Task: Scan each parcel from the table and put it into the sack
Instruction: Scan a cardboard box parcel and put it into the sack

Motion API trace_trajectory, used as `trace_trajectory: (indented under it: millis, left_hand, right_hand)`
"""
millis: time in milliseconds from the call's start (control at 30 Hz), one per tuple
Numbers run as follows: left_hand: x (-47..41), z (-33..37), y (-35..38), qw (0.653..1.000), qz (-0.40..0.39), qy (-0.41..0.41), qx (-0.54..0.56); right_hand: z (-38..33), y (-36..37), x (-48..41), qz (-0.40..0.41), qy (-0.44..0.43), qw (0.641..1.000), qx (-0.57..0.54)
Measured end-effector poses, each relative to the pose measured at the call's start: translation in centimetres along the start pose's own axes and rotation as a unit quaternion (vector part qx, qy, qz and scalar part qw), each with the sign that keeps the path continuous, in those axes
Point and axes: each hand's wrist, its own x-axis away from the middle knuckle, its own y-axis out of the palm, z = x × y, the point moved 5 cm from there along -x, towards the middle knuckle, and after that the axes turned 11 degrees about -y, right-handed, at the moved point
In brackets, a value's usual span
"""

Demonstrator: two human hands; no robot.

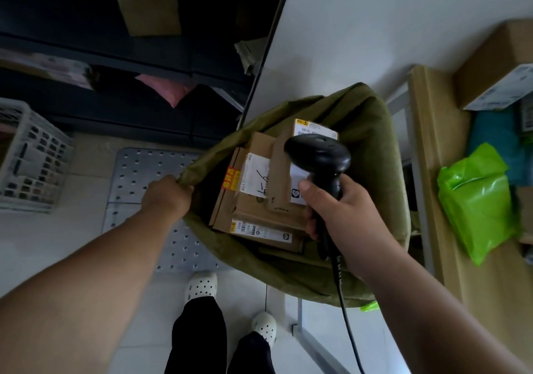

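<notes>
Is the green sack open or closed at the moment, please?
Open: the left hand holds the sack rim, and cardboard parcels show inside.

The forearms point(95, 270) are bare right to the frame's lower corners. At bottom centre, black trousers point(199, 336) cover the legs, above white clogs point(201, 285) perforated with small round holes.

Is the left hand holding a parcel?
No, the left hand grips only the rim of the sack.

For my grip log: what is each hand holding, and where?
The left hand grips the sack by its rim; the right hand grips the scanner by its handle.
</notes>
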Motion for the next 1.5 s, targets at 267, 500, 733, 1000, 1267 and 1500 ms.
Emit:
trace_trajectory:
  millis: [267,500,733,1000,1267,1500]
  left_hand:
    - [3.7,1.0,-2.0,0.984,0.085,0.122,0.096]
    - [14.1,5.5,-11.5,0.906,0.236,0.296,0.189]
    - [19.1,6.5,-14.7,0.895,0.263,0.334,0.137]
    - [18.4,5.9,-14.1,0.929,0.251,0.270,0.034]
    - [17.7,5.4,-13.9,0.927,0.267,0.256,0.054]
    - [15.6,3.7,-13.9,0.952,0.222,0.213,-0.007]
  right_hand:
    - [-0.4,0.0,0.6,0.004,-0.031,0.999,0.011]
    - [-4.0,-2.5,3.2,0.042,-0.035,0.998,-0.005]
    - [-7.1,-4.6,5.5,0.055,-0.039,0.998,-0.012]
    - [-7.9,-5.3,6.3,0.060,-0.041,0.997,-0.037]
    - [-7.0,-4.9,6.0,0.060,-0.029,0.997,-0.040]
    - [-6.1,-4.8,5.4,0.052,-0.015,0.999,-0.009]
